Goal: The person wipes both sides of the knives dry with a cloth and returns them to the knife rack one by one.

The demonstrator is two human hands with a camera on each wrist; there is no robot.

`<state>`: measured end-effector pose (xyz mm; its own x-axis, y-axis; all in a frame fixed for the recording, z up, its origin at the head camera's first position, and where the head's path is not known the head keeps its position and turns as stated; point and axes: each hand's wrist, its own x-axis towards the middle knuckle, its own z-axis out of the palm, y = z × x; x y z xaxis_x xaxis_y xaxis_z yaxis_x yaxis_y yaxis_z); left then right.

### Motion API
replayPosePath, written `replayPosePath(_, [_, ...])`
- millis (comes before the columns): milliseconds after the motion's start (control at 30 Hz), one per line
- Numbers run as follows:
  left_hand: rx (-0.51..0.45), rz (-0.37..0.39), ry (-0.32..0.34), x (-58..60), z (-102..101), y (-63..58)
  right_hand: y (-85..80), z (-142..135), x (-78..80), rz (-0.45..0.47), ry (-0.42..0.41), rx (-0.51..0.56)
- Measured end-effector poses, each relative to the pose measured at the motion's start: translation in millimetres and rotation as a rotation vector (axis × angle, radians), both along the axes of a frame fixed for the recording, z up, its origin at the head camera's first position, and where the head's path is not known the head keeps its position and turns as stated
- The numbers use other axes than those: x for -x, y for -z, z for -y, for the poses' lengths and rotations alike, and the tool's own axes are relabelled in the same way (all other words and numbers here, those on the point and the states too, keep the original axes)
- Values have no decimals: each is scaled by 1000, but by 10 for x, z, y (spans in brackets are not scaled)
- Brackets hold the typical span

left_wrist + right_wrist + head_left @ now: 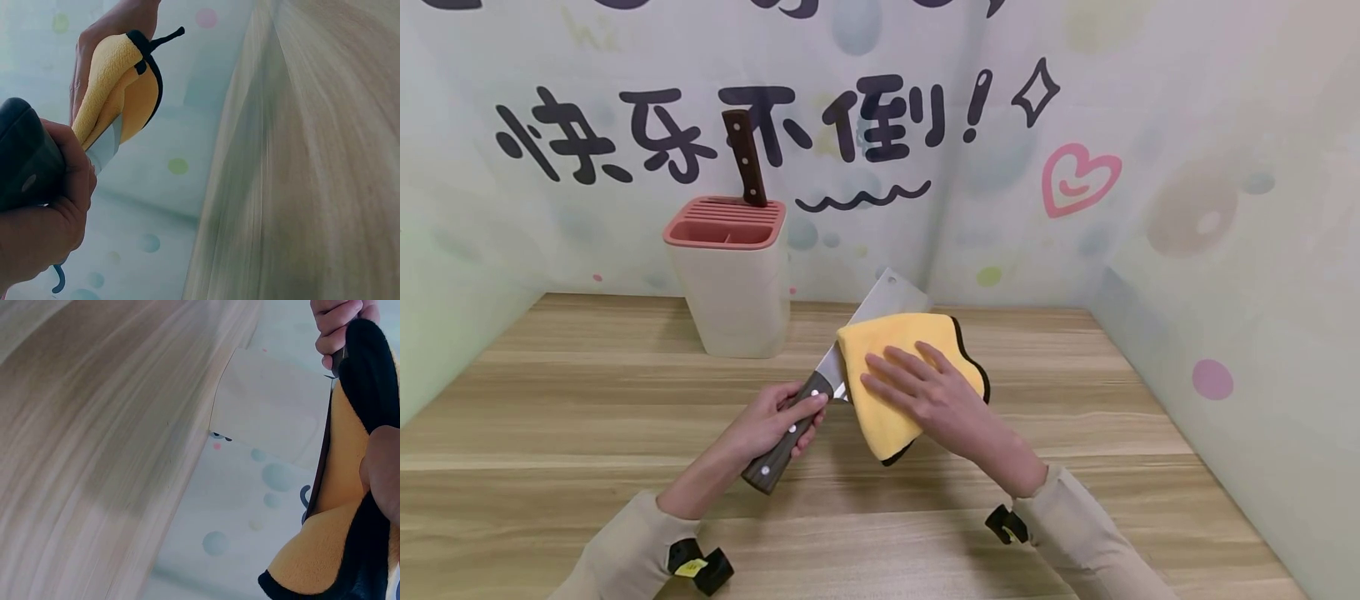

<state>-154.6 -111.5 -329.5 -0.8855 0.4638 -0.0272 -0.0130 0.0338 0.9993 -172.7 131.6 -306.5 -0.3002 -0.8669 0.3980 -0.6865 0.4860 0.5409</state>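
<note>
A cleaver (891, 293) is held above the table, its broad blade slanting up and away to the right. My left hand (778, 421) grips its dark riveted handle (767, 468), thumb along the top. Over much of the blade lies a yellow cloth (880, 400) with black edging. My right hand (943, 400) rests on the cloth with fingers extended across it. In the left wrist view, the cloth (103, 81) folds about the blade (106, 147). From the right wrist, the cloth's underside (340, 456) shows, with the thumb (384, 472) below it; most of that hand is hidden.
A white knife block (730, 300) with a pink slotted top stands at the back left of the wooden table (587, 400). One dark-handled knife (745, 158) is upright in it. A printed wall covering (1000, 217) closes off the back and sides.
</note>
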Motion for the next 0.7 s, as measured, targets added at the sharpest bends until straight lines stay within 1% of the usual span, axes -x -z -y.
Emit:
replayPosePath(300, [-8,4,3,9,5,19,6,5,2,-6,-32,-9])
replayPosePath(500, [6,9,-3,10,11,35,1,10,-7,-21,-15,-28])
replayPosePath(700, [-2,-5,8,12,20,45,-11,5,-3,-34,11,-41])
